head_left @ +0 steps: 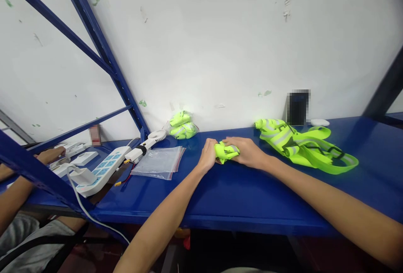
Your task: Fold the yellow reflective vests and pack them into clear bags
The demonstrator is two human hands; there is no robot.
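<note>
Co-worker's hand: was rested at the far left of the desk, beside white devices; nothing could be told of its grip.
Power strip: a long white plastic bar with pale blue sockets was laid slantwise, a white cable trailing off the desk's front edge.
Handheld fan: small, white and round-headed, was set just behind the strip.
Zip bags: clear, flat, glossy film was stacked near the left hand.
Packed vest: a neon bundle, already bagged, was leaned against the wall.
Left hand: was closed against the left end of the folded vest.
Folded vest: soft neon-yellow fabric, pressed into a tight wad mid-desk, was clamped between both hands.
Right hand: was cupped over the wad from the right.
Technique: even pressure from both sides was judged necessary to keep the springy folds compact.
Loose vests: limp neon mesh with grey reflective bands was sprawled to the right.
</note>
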